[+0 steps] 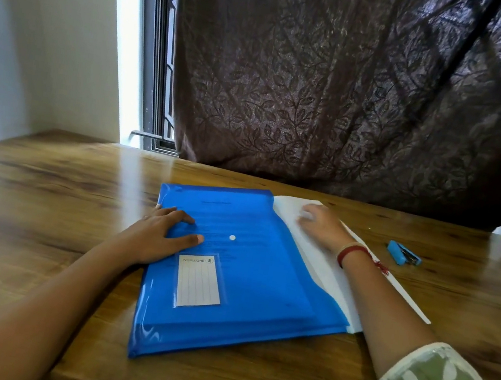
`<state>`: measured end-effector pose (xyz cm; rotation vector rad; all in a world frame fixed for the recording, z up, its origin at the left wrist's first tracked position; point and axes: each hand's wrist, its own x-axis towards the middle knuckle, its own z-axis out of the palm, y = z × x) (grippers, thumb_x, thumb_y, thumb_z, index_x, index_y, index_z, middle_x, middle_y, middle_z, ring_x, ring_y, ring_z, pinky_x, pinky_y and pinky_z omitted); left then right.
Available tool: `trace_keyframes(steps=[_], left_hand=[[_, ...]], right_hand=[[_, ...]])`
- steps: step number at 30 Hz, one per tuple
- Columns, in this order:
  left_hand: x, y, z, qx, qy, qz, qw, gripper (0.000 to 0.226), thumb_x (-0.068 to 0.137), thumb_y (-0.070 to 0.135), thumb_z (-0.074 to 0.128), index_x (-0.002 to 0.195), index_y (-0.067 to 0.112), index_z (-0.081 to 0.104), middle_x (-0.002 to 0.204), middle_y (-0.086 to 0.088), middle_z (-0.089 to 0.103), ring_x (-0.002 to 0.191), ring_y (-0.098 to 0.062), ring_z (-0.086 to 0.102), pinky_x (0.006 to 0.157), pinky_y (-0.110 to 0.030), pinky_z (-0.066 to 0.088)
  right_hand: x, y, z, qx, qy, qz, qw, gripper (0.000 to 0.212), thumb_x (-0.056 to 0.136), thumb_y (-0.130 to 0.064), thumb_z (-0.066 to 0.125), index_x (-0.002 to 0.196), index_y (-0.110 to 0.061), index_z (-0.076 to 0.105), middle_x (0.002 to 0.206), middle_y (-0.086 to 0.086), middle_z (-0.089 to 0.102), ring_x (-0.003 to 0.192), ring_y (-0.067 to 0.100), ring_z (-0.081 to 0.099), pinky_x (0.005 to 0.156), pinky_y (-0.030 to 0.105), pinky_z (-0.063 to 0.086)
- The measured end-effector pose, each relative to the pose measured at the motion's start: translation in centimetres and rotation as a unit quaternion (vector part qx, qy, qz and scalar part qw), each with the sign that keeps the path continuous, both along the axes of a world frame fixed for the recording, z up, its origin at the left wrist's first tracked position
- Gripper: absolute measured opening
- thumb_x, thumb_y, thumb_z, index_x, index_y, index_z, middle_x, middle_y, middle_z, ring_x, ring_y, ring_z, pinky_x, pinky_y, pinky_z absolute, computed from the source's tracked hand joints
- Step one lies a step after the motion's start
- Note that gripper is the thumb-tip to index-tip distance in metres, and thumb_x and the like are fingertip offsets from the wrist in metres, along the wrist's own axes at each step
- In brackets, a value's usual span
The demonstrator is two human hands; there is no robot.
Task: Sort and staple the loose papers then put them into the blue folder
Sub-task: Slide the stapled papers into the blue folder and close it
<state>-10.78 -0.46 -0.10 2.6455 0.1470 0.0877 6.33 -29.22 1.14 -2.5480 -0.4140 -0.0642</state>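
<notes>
A dark leaf-patterned curtain (339,89) hangs beyond the wooden table (47,192). Mid-table lies the blue folder (244,286), with papers (314,254) sticking out of its right side. The left hand (161,235) lies spread flat on the folder, the right hand (323,225) flat on the papers. A stapler (402,253) lies farther right.

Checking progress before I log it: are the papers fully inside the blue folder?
Partly in: white papers stick out past the right edge of the blue folder, under the right hand.

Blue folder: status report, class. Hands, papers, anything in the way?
Left hand flat on folder. Right hand rests on papers, which stick out at folder's right edge. Stapler lies apart on table; nothing in the way.
</notes>
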Motion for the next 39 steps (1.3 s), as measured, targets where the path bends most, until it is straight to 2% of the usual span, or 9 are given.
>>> trace_keyframes(steps=[4, 7, 11, 15, 22, 26, 30, 36, 39], left_hand=[[-0.3, -0.3, 0.5, 0.079, 0.038, -0.005, 0.996, 0.096, 0.06, 0.092, 0.041, 0.139, 0.038, 0.038, 0.157, -0.001, 0.027, 0.148, -0.028, 0.013, 0.119, -0.052, 0.012], [0.0, -1.9, 1.3, 0.145, 0.064, -0.016, 0.987, 0.071, 0.089, 0.063, 0.049, 0.149, 0.033, 0.026, 0.162, -0.005, 0.011, 0.15, -0.026, -0.001, 0.118, -0.054, -0.003], [1.1, -6.2, 3.5, 0.124, 0.077, -0.14, 0.979, 0.067, 0.098, 0.027, 0.052, 0.154, 0.027, 0.016, 0.162, -0.002, 0.013, 0.148, -0.021, 0.016, 0.12, -0.038, 0.01], [1.5, -9.7, 3.0, 0.112, 0.119, -0.192, 0.968, 0.066, 0.098, 0.053, 0.041, 0.155, 0.03, 0.015, 0.163, 0.0, 0.01, 0.15, -0.019, 0.008, 0.122, -0.041, 0.005], [1.4, -9.7, 0.0, 0.167, 0.076, -0.191, 0.964, 0.076, 0.089, 0.073, 0.023, 0.154, 0.039, 0.002, 0.164, 0.0, -0.004, 0.15, -0.02, -0.008, 0.12, -0.051, -0.005], [1.3, -9.5, 0.3, 0.167, 0.082, -0.202, 0.961, 0.12, 0.047, 0.097, -0.004, 0.153, 0.041, 0.0, 0.164, 0.0, -0.005, 0.15, -0.021, -0.008, 0.12, -0.05, -0.005], [1.6, -9.1, 0.2, 0.155, 0.083, -0.21, 0.962, 0.134, 0.033, 0.102, -0.009, 0.153, 0.042, 0.001, 0.164, 0.001, -0.005, 0.15, -0.02, -0.007, 0.12, -0.049, -0.005], [1.4, -9.3, 0.3, 0.147, 0.09, -0.208, 0.963, 0.101, 0.065, 0.089, 0.012, 0.153, 0.041, 0.001, 0.164, 0.001, -0.006, 0.15, -0.018, -0.009, 0.12, -0.047, -0.006], [1.1, -9.1, 0.3, 0.118, 0.083, -0.217, 0.965, 0.111, 0.055, 0.092, 0.017, 0.154, 0.041, 0.007, 0.164, 0.001, -0.001, 0.15, -0.017, -0.003, 0.12, -0.045, -0.004]], right_hand=[[-0.6, -5.5, 0.4, -0.119, -0.018, -0.223, 0.967, 0.04, 0.097, -0.041, 0.047, 0.123, -0.011, 0.056, 0.126, 0.012, 0.059, 0.112, 0.031, 0.056, 0.098, 0.042, 0.046], [-2.1, -7.3, 1.3, -0.115, 0.059, -0.238, 0.963, 0.051, 0.096, -0.047, 0.047, 0.131, -0.009, 0.05, 0.135, 0.015, 0.053, 0.12, 0.034, 0.052, 0.103, 0.044, 0.042], [-3.7, -7.1, 3.1, -0.014, 0.166, -0.206, 0.964, 0.06, 0.094, -0.047, 0.054, 0.137, -0.006, 0.045, 0.138, 0.016, 0.048, 0.122, 0.033, 0.049, 0.1, 0.043, 0.041], [-4.4, -7.7, 3.6, 0.018, 0.173, -0.188, 0.967, 0.064, 0.092, -0.048, 0.058, 0.139, -0.007, 0.042, 0.141, 0.014, 0.045, 0.122, 0.033, 0.047, 0.098, 0.042, 0.039], [-4.4, -7.1, 3.1, -0.036, 0.143, -0.201, 0.968, 0.061, 0.102, -0.048, 0.032, 0.147, -0.007, 0.034, 0.153, 0.014, 0.034, 0.137, 0.033, 0.036, 0.112, 0.044, 0.027], [-5.2, -6.7, 4.1, 0.044, 0.175, -0.173, 0.968, 0.064, 0.1, -0.054, 0.034, 0.145, -0.009, 0.039, 0.148, 0.013, 0.042, 0.13, 0.032, 0.044, 0.104, 0.041, 0.035], [-5.6, -7.8, 5.1, 0.262, 0.228, -0.163, 0.924, 0.041, 0.088, -0.049, 0.063, 0.111, -0.015, 0.062, 0.104, 0.005, 0.064, 0.088, 0.024, 0.06, 0.065, 0.034, 0.045], [-4.8, -7.6, 5.4, 0.423, 0.19, -0.099, 0.88, 0.044, 0.077, -0.026, 0.078, 0.117, -0.011, 0.066, 0.116, 0.012, 0.069, 0.106, 0.031, 0.064, 0.098, 0.045, 0.049], [-5.3, -5.8, 5.5, 0.446, 0.205, -0.05, 0.869, 0.038, 0.076, -0.024, 0.079, 0.112, -0.013, 0.07, 0.111, 0.012, 0.071, 0.106, 0.031, 0.064, 0.098, 0.046, 0.049]])
